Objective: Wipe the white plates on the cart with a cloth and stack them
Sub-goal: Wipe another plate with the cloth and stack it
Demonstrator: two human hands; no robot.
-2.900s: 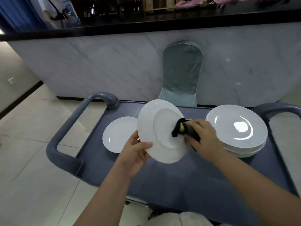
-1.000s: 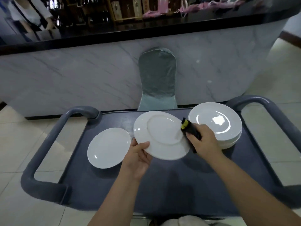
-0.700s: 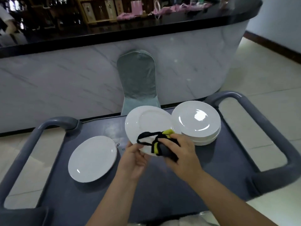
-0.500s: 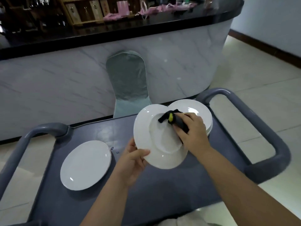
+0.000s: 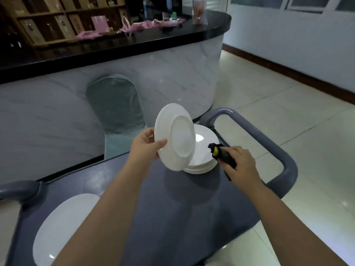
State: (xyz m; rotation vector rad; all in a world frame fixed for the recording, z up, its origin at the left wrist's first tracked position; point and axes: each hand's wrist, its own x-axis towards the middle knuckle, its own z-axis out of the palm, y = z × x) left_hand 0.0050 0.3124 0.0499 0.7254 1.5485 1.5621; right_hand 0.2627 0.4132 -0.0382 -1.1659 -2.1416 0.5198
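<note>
Left hand [image 5: 143, 148] gripping tilted plate [image 5: 175, 142] rim, plate stack [image 5: 204, 150] at 3 o'clock, right hand [image 5: 240, 166] clenching cloth [image 5: 222, 155]

The scene is dim overall, with a cool bluish cast. Daylight comes from the windows [image 5: 307, 4] at upper right and brightens the floor tiles [image 5: 288, 112] on that side, which carry pale, soft reflections. The shelves [image 5: 48, 20] at upper left sit in deep shade. A bright glare spot sits on the plate stack [image 5: 204, 150], a smaller one on the lone plate [image 5: 63, 227]. The held plate [image 5: 174, 139] casts a soft round shadow on the cart [image 5: 192, 208] below it. The dark cloth [image 5: 224, 157] reads as a near-featureless patch. Wide-angle distortion bows the counter [image 5: 134, 41] and stretches the forearms near the bottom edge. Detail is soft and slightly smeared
</note>
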